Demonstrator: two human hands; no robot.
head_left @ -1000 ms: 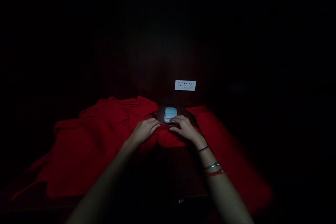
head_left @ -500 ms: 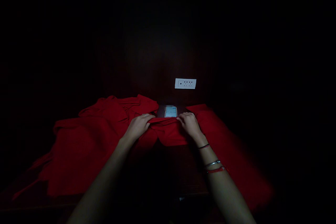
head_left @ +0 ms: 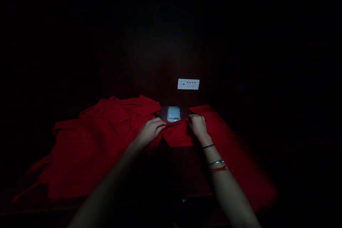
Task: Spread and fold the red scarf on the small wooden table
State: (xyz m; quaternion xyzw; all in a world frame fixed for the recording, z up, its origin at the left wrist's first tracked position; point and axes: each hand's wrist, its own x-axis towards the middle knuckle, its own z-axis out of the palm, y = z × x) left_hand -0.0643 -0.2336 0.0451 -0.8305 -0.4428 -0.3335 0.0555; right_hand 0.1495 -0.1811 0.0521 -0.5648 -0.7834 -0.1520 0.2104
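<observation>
A piece of red cloth (head_left: 177, 135) hangs between my two hands over a dark tabletop. My left hand (head_left: 153, 129) pinches its left end, fingers pressed together and a ring on one of them. At the right end, my right hand (head_left: 197, 124) grips the cloth with curled fingers; bracelets circle that wrist. Just behind the cloth lies a phone (head_left: 173, 113) with a lit screen. Red fabric in a crumpled pile (head_left: 88, 149) spreads under and left of my left arm. Flatter red fabric (head_left: 229, 146) lies beside my right hand.
A white wall socket plate (head_left: 188, 84) is fixed on the dark wall behind the table. Thin red straps (head_left: 25, 191) trail from the pile at the left. The table's front edge (head_left: 197, 196) shows faintly; the surroundings are very dark.
My left hand has moved right, nearer to my right hand, which has shifted slightly right. The cloth span between them is shorter, and more of the phone shows.
</observation>
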